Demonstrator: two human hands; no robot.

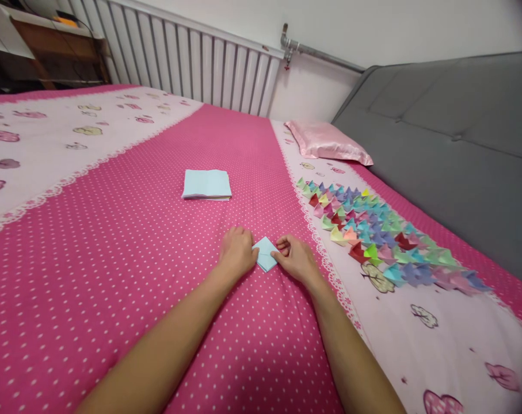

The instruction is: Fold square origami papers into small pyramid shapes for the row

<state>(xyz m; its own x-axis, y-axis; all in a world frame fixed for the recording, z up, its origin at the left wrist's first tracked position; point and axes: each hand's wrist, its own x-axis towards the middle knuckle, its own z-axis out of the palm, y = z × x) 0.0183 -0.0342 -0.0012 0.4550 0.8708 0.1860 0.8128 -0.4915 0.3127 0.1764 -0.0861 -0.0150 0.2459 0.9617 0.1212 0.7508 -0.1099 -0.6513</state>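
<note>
A small light-blue folded paper [266,254], diamond-shaped with a crease across its middle, lies between my hands on the pink dotted bedspread. My left hand [238,250] is closed, its thumb at the paper's left corner. From the other side my right hand [296,257] grips the right corner, thumb on top and fingers curled. Farther away, to the left, rests a stack of pale blue paper sheets [207,184]. Rows of small folded paper boats [373,224] in many colours stand to the right of my right hand.
A pink satin pillow [327,141] lies at the far right of the bed, by a grey padded headboard [450,126]. Behind the bed are a white radiator [191,54] and a grey pipe [325,55]. A wooden desk [57,43] stands at the far left.
</note>
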